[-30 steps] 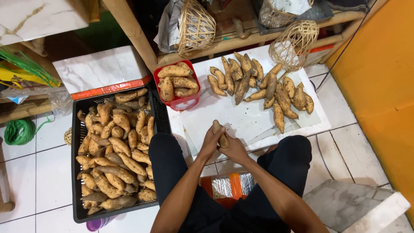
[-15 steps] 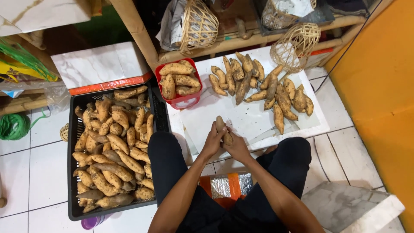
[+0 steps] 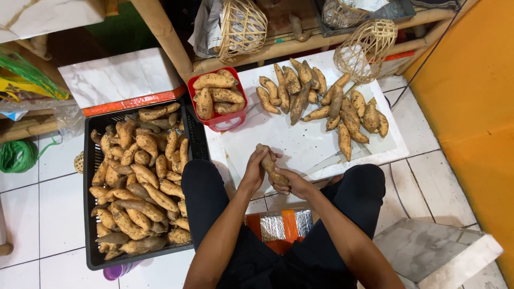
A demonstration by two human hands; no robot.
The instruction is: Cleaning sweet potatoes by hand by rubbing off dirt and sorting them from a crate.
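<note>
While gripped, sweet potato (image 3: 272,167) half hidden, 2 hands

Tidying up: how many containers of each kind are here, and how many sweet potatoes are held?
Black crate: 1
Red tub: 1
Wicker baskets: 3, one cut off at top
Sweet potato held by left hand and right hand: 1
Total: 6

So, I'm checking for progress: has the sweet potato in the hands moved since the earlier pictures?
No. The sweet potato stays at the near edge of the white board, below and to the right of the red basket, as before.
</note>
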